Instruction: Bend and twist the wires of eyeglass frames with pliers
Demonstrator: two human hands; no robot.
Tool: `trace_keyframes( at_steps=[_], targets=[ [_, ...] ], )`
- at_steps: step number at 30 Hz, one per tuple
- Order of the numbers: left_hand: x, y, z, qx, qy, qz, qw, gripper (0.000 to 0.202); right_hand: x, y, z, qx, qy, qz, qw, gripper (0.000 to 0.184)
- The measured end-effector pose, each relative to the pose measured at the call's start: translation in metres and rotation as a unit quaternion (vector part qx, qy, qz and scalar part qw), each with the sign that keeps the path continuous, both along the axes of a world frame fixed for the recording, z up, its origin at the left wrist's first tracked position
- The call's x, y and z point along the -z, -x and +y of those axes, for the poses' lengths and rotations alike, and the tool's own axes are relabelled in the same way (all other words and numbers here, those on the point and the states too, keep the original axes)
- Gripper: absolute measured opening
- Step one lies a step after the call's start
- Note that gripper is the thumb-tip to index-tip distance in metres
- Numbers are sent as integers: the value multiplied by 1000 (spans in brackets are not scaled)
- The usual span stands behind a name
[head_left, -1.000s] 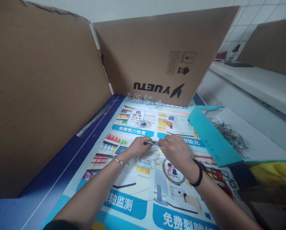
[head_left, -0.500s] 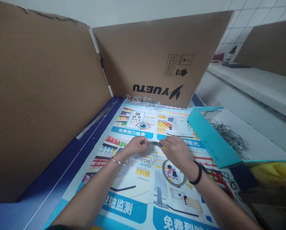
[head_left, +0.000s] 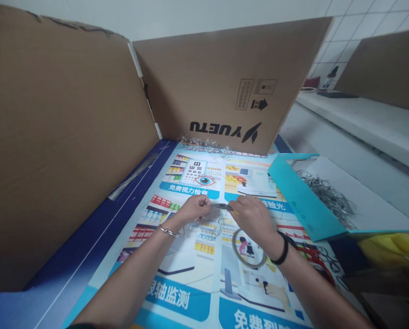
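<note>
My left hand (head_left: 195, 208) is closed in a pinch on a thin wire eyeglass frame (head_left: 209, 225) that hangs just above the printed poster (head_left: 197, 283). My right hand (head_left: 250, 214) is closed round a small pair of pliers (head_left: 225, 207) with yellow grips. The pliers' tip points left and meets the frame at my left fingertips. A roll of clear tape (head_left: 246, 249) lies on the poster under my right wrist. Both hands sit close together at the middle of the table.
Cardboard walls stand on the left (head_left: 60, 137) and at the back (head_left: 225, 82). A teal tray (head_left: 303, 201) at the right holds a heap of metal wire frames (head_left: 327, 194). More small clear parts (head_left: 201, 141) lie at the foot of the back wall. Something yellow (head_left: 392, 249) sits at the far right.
My hands have drawn a little apart, so the pliers' tip shows between them. The view has shifted slightly; nothing else moved.
</note>
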State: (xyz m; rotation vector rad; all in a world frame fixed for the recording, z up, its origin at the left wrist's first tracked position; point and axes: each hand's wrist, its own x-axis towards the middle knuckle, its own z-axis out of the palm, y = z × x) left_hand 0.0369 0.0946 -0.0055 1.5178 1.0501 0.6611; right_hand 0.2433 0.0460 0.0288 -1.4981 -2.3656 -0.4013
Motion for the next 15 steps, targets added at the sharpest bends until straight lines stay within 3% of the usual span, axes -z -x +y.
trace_keyframes(
  at_steps=[15],
  targets=[
    [-3,-2,-1,-6,-7,-1,1000,5,0,1,0,18,34,-1,999,12]
  ],
)
